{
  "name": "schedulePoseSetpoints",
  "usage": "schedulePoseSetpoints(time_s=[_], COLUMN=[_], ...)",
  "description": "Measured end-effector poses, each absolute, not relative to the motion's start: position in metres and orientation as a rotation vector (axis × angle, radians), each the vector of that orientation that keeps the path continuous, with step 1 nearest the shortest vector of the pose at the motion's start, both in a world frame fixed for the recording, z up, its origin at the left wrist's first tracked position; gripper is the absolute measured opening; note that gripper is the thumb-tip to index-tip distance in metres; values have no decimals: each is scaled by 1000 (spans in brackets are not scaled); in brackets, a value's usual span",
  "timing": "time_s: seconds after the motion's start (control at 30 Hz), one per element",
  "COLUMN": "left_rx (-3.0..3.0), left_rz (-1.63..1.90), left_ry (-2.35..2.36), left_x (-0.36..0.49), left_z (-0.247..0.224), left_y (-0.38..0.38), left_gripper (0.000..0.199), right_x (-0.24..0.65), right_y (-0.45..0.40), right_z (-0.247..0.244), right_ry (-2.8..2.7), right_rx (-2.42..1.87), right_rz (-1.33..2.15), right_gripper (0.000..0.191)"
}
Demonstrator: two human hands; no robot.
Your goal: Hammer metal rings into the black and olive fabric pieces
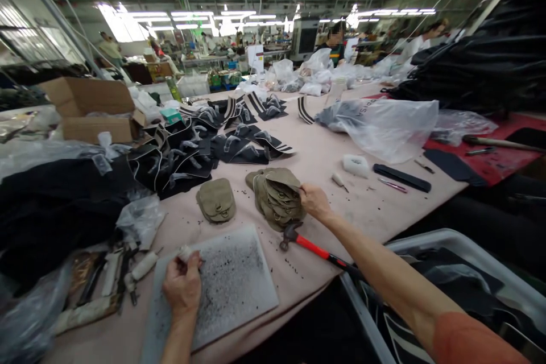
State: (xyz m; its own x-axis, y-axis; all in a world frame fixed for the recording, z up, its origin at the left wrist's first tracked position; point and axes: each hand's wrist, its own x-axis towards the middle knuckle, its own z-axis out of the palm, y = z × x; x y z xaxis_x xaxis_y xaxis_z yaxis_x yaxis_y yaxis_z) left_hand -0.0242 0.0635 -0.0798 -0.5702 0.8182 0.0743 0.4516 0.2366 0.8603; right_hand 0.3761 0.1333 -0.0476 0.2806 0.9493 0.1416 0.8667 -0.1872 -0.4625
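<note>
The left hand [182, 283] is over the left part of a pale, flat slab [251, 261] strewn with black specks, its fingers closed around a small whitish object [185, 252], mostly hidden. Beyond the slab's far right corner, a loose pile of olive-green fabric pieces with metal rings [277, 198] sits on the pink-covered worktop [367, 216]; the right hand [314, 201] pinches the upper piece's edge. One rounded olive-green fabric piece [216, 199] lies just beyond the slab's far edge. Because the pieces overlap unevenly, lifting one could drag others or catch their rings. Right of the slab, a red-and-black-handled claw hammer [313, 247] has its head close by the pile, so a sliding piece could snag there. Loose specks might cling to fabric laid on the slab.
</note>
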Motion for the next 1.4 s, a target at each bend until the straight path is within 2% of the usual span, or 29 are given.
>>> schedulePoseSetpoints(time_s=[0.23,0.37,0.47,0.6,0.67,0.73,0.87,0.97,1.27,1.4], left_rx=[1151,1178,1166,1160,1166,1167,1158,1169,1155,1071], left_rz=[1394,1450,1462,1450,1443,1436,1435,1434,1446,1536], left_ry=[2020,1952,1936,1936,1929,1921,1922,1918,1881,1693], left_x=[-23,-18,-17,-16,-16,-15,-15,-15,-16,-13], left_z=[-88,-86,-87,-87,-87,-87,-87,-85,-85,-79], left_y=[58,54,52,50,50,50,50,50,49,47], left_gripper=[43,39,39,38,37,37,36,35,35,34], right_x=[373,327,265,193,178,178,198,210,200,197], right_y=[159,160,130,70,48,34,25,20,21,26], right_z=[11,34,20,-33,-56,-68,-76,-83,-99,-99], right_ry=[-1445,-1635,-2019,-2555,-2638,-2579,-2316,-2259,-2185,-2142], right_rx=[-2113,-1913,-1716,-1429,-1367,-1376,-1396,-1371,-1418,-1388], right_rz=[-18,-239,-273,-147,-101,-48,133,200,116,108], right_gripper=[31,29,22,18,15,10,26,29,29,27])
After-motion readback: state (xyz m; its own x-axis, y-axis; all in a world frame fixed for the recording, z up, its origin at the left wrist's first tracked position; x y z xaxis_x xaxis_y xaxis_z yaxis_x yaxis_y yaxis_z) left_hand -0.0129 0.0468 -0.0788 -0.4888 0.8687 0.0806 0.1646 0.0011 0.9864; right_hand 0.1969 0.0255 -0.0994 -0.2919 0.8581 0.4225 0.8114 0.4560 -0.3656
